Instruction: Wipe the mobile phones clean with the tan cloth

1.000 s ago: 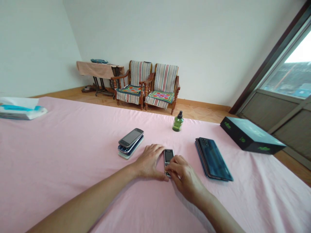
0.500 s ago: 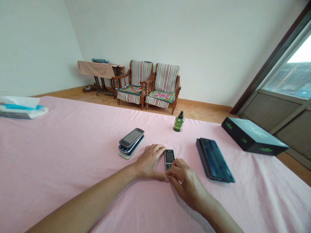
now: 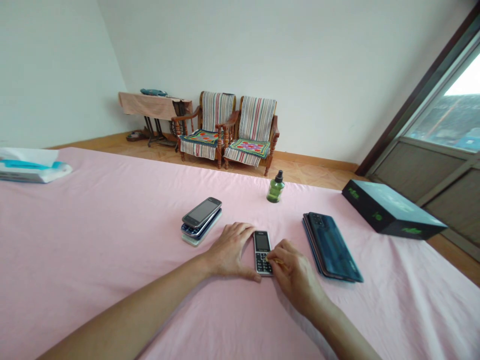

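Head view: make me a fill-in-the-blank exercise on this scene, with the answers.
The small black-and-silver keypad phone lies between the left hand and right hand, screen facing ____.
The green bottle with a black top stands on the ____ cloth.
Side lettering on the black rectangular box is ____.
Missing words: up; pink; green.

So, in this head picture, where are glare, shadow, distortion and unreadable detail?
Head view, right: the window is washed out near its top, the door frame leans, likely wide-angle distortion, and pale sheen covers the top of the black box; head view, centre: shadow falls on the pink cloth below the right hand, and the key labels on the keypad phone are too small to read.
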Demonstrator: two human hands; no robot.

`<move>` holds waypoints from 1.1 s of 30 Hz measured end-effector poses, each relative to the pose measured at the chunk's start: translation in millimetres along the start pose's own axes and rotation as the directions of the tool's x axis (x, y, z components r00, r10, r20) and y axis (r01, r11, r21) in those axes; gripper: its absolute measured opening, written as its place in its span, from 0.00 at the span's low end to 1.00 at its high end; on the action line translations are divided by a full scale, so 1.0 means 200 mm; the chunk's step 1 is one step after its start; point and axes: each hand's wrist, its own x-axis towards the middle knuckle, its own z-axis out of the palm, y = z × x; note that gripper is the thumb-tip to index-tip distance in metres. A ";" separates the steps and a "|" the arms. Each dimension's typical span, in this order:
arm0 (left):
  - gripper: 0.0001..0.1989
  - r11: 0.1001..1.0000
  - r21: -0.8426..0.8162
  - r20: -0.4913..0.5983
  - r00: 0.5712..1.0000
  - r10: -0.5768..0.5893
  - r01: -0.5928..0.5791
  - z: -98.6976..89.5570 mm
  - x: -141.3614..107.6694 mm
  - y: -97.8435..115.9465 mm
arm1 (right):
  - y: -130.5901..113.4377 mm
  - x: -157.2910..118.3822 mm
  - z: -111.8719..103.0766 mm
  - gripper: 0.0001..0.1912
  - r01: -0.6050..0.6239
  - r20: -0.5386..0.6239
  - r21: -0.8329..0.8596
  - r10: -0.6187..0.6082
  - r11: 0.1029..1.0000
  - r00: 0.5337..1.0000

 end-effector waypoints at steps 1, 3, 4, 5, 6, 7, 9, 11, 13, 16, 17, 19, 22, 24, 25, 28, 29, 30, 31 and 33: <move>0.50 1.000 -0.001 0.002 1.000 0.001 -0.001 0.00 0.00 0.00 | -0.01 0.00 0.01 0.10 0.008 0.009 -0.015 -0.008 1.000 1.000; 0.49 1.000 0.000 0.004 1.000 0.000 0.000 -0.01 0.00 0.01 | -0.03 0.00 0.02 0.11 0.028 0.028 -0.029 -0.027 0.999 0.999; 0.49 1.000 0.004 0.005 1.000 -0.003 0.003 -0.01 0.00 0.02 | -0.05 0.01 0.03 0.11 0.039 0.038 -0.030 -0.038 0.999 0.999; 0.48 1.000 0.008 0.004 1.000 -0.005 0.005 -0.01 0.00 0.03 | -0.06 0.02 0.05 0.11 0.049 0.048 -0.030 -0.048 0.998 0.998; 0.48 1.000 0.014 0.000 1.000 -0.007 0.007 -0.01 0.00 0.03 | -0.08 0.02 0.06 0.11 0.057 0.056 -0.030 -0.055 0.998 0.997; 0.48 1.000 0.019 -0.006 1.000 -0.007 0.007 -0.01 0.00 0.04 | -0.09 0.03 0.07 0.11 0.061 0.062 -0.032 -0.059 0.998 0.996; 0.48 1.000 0.028 -0.018 1.000 -0.003 0.003 -0.01 0.00 0.04 | -0.10 0.04 0.09 0.11 0.064 0.072 -0.028 -0.062 0.998 0.996; 0.48 1.000 0.028 -0.019 1.000 -0.005 0.005 0.00 0.00 0.04 | -0.10 0.04 0.08 0.12 0.063 0.077 -0.014 -0.062 0.998 0.995; 0.49 1.000 0.021 -0.009 1.000 -0.010 0.010 0.00 0.00 0.04 | -0.08 0.03 0.05 0.12 0.048 0.070 0.004 -0.048 0.999 0.996; 0.50 1.000 0.014 -0.001 1.000 -0.013 0.013 -0.01 0.00 0.04 | -0.04 0.01 0.01 0.12 0.002 0.058 0.026 -0.004 1.000 0.998; 0.50 1.000 0.015 -0.001 1.000 -0.015 0.015 -0.01 0.00 0.04 | -0.04 0.01 0.00 0.12 -0.004 0.060 0.026 0.002 1.000 0.998; 0.51 1.000 0.018 0.002 1.000 -0.018 0.018 -0.01 0.00 0.04 | -0.05 0.01 0.00 0.11 0.005 0.064 0.013 -0.006 1.000 0.998; 0.49 1.000 0.021 -0.001 1.000 -0.019 0.019 -0.01 0.00 0.05 | -0.08 0.03 0.04 0.12 0.047 0.073 -0.008 -0.047 0.999 0.996; 0.49 1.000 0.025 -0.007 1.000 -0.017 0.017 -0.01 0.00 0.05 | -0.09 0.03 0.05 0.12 0.066 0.087 -0.006 -0.065 0.998 0.994; 0.49 1.000 0.025 -0.010 1.000 -0.016 0.016 -0.01 0.00 0.05 | -0.09 0.03 0.05 0.12 0.066 0.090 -0.003 -0.065 0.998 0.994; 0.50 1.000 0.018 -0.005 1.000 -0.017 0.017 -0.01 0.00 0.04 | -0.07 0.02 0.02 0.11 0.031 0.081 0.000 -0.031 1.000 0.996; 0.50 1.000 0.017 -0.002 1.000 -0.017 0.017 -0.01 0.00 0.04 | -0.06 0.02 0.01 0.11 0.017 0.075 -0.001 -0.017 1.000 0.997; 0.51 1.000 0.018 0.002 1.000 -0.017 0.017 -0.01 0.00 0.04 | -0.05 0.02 0.00 0.11 0.007 0.072 -0.001 -0.006 1.000 0.997; 0.51 1.000 0.019 0.005 1.000 -0.017 0.017 -0.01 0.00 0.04 | -0.05 0.01 -0.01 0.11 0.003 0.069 -0.002 -0.002 1.000 0.998; 0.51 1.000 0.022 0.006 1.000 -0.016 0.016 -0.01 0.00 0.04 | -0.06 0.02 0.00 0.11 0.014 0.072 0.000 -0.014 1.000 0.997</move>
